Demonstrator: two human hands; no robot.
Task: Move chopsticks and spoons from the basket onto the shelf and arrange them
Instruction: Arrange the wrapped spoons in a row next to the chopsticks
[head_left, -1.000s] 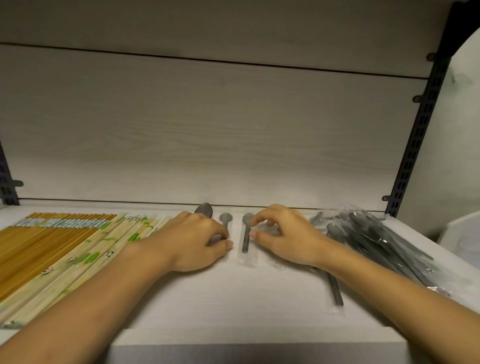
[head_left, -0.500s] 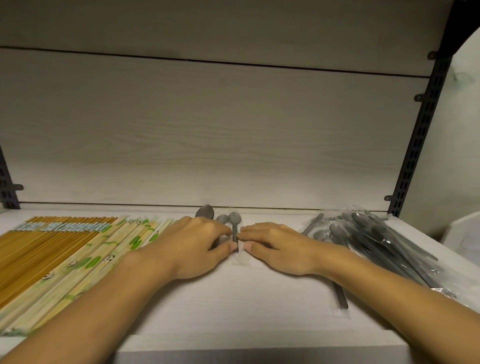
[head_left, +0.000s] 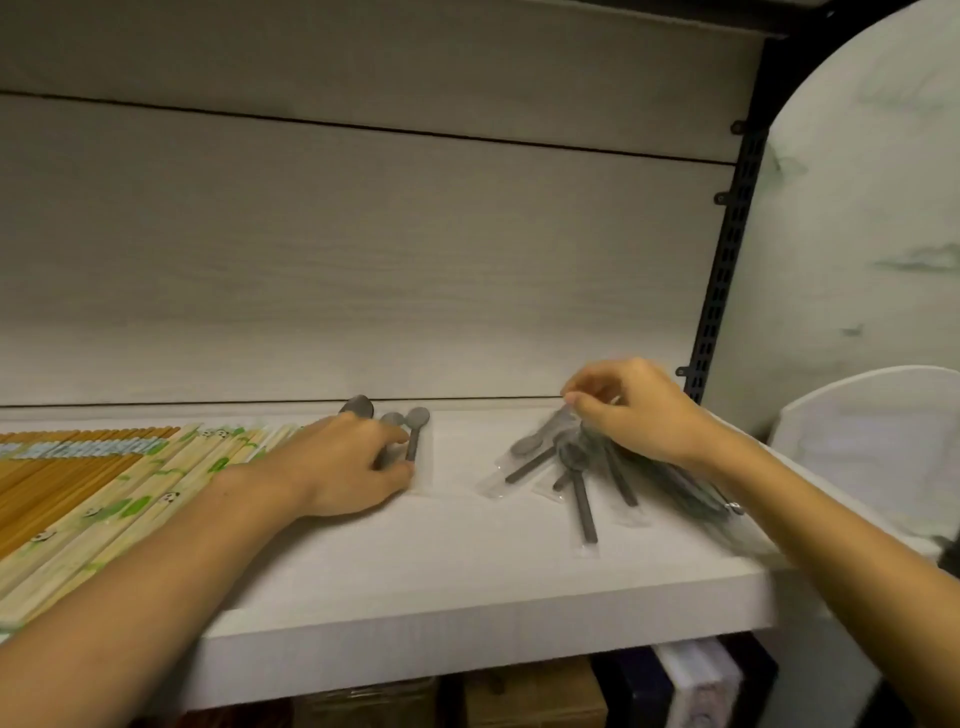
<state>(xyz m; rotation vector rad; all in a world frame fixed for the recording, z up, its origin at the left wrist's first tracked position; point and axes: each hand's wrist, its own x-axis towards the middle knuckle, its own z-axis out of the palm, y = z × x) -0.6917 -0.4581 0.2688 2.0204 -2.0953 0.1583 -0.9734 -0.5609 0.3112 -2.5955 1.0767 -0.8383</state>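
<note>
On the white shelf (head_left: 467, 582), rows of wrapped chopsticks (head_left: 98, 483) lie at the left, yellow ones outermost and green-printed ones beside them. Three grey spoons in clear sleeves (head_left: 413, 436) lie side by side near the back wall. My left hand (head_left: 343, 467) rests flat on their handles, fingers spread. To the right sits a loose pile of wrapped grey spoons (head_left: 576, 467). My right hand (head_left: 631, 410) hovers over that pile and pinches the top of a clear spoon sleeve between thumb and fingertips.
A black slotted upright (head_left: 719, 291) bounds the shelf at the right. A white basket (head_left: 872, 441) stands beyond the shelf's right end. Boxes (head_left: 535, 693) sit on the level below. The shelf's front edge runs just under my forearms.
My right hand left the arranged spoons and moved right to the loose pile, where it now pinches a sleeve. My left hand stayed on the arranged spoons. The camera turned right.
</note>
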